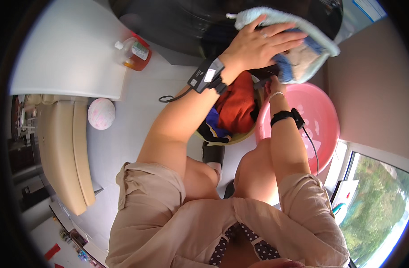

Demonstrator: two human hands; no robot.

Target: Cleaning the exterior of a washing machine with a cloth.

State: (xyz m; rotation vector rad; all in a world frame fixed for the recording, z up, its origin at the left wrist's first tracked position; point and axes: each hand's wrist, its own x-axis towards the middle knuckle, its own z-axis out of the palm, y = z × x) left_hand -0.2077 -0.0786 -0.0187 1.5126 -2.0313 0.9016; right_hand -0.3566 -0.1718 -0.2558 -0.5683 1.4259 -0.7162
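My left hand (268,42) lies flat, fingers spread, on a fluffy cloth (303,58) with a pale blue border and blue and beige parts. This cloth is in front of a large, glossy black rounded surface (164,30). Just below the cloth's lower edge is my right hand (274,85), its fingers mostly hidden, close to a small dark piece; its grip cannot be seen. Under my forearms a yellowish-green basin (239,138) holds a red garment (238,107) and a blue and black garment (212,125). A pink basin (331,104) stands beside it, behind my right forearm.
A clear bottle of orange-red liquid (137,55) stands at upper left by a white cabinet (70,50). Below are a pale marbled ball (101,114) and a beige padded seat (63,150). A wall (372,83) and a window (375,201) bound the right side.
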